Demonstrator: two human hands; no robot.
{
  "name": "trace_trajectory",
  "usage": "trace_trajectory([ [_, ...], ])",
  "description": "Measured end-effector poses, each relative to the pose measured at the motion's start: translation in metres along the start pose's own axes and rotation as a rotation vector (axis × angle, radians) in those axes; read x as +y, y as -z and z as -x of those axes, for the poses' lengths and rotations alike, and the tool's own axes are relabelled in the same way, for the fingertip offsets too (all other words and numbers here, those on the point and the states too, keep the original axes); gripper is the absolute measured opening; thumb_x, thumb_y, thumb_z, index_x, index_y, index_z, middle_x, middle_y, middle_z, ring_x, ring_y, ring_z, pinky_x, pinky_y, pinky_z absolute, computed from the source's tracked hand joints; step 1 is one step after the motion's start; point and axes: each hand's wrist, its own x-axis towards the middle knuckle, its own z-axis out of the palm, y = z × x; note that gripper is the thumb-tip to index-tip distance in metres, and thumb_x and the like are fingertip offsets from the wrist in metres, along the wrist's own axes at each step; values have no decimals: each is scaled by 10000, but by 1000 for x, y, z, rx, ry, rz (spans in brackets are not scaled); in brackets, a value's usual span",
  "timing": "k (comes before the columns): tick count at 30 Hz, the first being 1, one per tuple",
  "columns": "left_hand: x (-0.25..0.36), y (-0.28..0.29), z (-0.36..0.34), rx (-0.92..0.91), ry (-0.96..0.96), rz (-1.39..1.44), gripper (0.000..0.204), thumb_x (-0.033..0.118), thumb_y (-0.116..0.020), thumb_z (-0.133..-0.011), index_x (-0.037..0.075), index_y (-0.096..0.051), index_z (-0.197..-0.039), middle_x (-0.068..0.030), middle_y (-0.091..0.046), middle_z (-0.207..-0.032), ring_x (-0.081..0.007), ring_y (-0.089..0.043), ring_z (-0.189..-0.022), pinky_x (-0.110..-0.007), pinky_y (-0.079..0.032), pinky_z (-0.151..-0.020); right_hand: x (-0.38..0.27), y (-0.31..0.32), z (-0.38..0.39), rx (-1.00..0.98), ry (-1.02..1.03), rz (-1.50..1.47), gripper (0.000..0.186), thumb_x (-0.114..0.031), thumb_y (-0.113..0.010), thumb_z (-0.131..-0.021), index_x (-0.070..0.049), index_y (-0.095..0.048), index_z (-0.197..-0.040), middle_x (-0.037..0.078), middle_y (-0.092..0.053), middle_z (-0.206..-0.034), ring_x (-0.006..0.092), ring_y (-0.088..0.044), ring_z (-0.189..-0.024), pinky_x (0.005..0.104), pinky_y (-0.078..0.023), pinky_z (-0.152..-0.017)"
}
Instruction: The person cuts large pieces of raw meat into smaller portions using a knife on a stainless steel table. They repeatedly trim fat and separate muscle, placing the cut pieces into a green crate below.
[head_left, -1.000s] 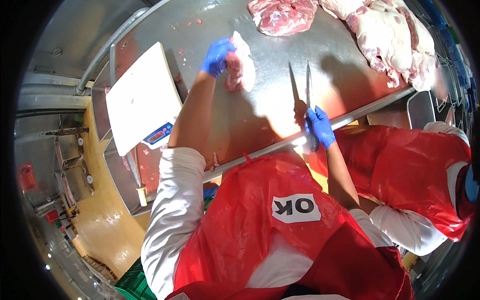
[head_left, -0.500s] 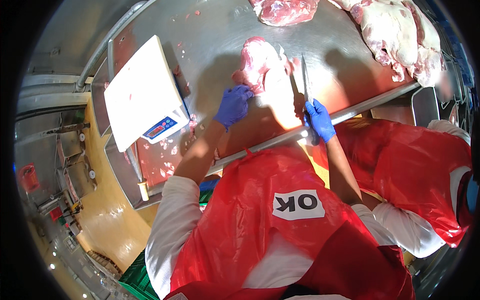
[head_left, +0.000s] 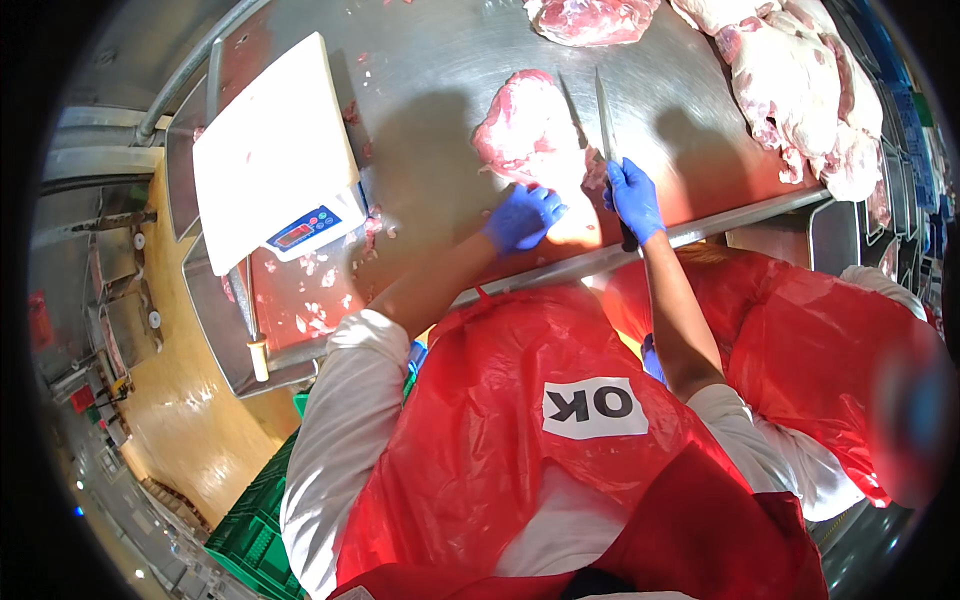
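A piece of raw pink meat (head_left: 527, 125) with pale fat lies on the steel table in front of me, its near part washed out by glare. My left hand (head_left: 525, 218), in a blue glove, has its fingers curled in against the meat's near edge. To the right, my blue-gloved right hand (head_left: 634, 200) is closed round the dark handle of a knife (head_left: 604, 115). The long blade points away from me, just right of the meat, and its shadow falls beside it. A small reddish flap of the meat lies next to the blade's base.
On the left stands a scale (head_left: 280, 150) with a white top. A rod with a pale handle (head_left: 258, 360) hangs at the table's corner. More meat (head_left: 590, 20) lies at the far side, with large pieces (head_left: 790, 85) at right. A co-worker in a red apron (head_left: 780, 340) stands close right.
My left hand has shifted right along the meat's near edge. My right hand has moved slightly farther from me with the knife. The view has shifted a little.
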Motion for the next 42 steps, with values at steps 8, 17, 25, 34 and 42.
trace_trajectory([
  [8,-55,3,15,356,382,81,242,140,-602,-851,105,-660,-1084,-111,-600,-1059,-316,-589,-986,-444,-458,-865,38,18,24,-28,133,341,252,-240,-557,-1008,-21,-619,-900,168,-620,-690,308,-579,-585,387,-491,-587],
  [17,-108,14,32,215,693,266,262,151,-649,-823,73,-640,-1073,-159,-599,-1042,-374,-586,-971,-477,-480,-867,52,-58,17,-304,101,379,198,-208,-513,-976,-35,-609,-986,268,-635,-845,469,-617,-812,503,-487,-738],
  [25,-109,10,0,529,904,224,325,174,-698,-774,58,-608,-1064,-200,-605,-1017,-377,-606,-941,-459,-505,-819,-20,-90,2,-173,232,681,242,-199,-495,-988,-19,-563,-1134,283,-665,-907,465,-644,-860,526,-497,-777],
  [34,-156,8,-1,531,889,319,228,227,-655,-732,37,-632,-856,-214,-642,-910,-399,-625,-858,-475,-511,-767,-37,-111,-27,-288,341,830,332,-198,-463,-975,8,-502,-1233,302,-665,-952,484,-641,-885,555,-482,-796],
  [42,-163,-14,13,428,958,462,215,249,-666,-697,35,-644,-692,-214,-642,-764,-408,-620,-721,-494,-498,-696,-34,-113,-29,-401,289,993,367,-187,-496,-961,22,-497,-1262,316,-651,-1036,458,-651,-953,538,-501,-821],
])
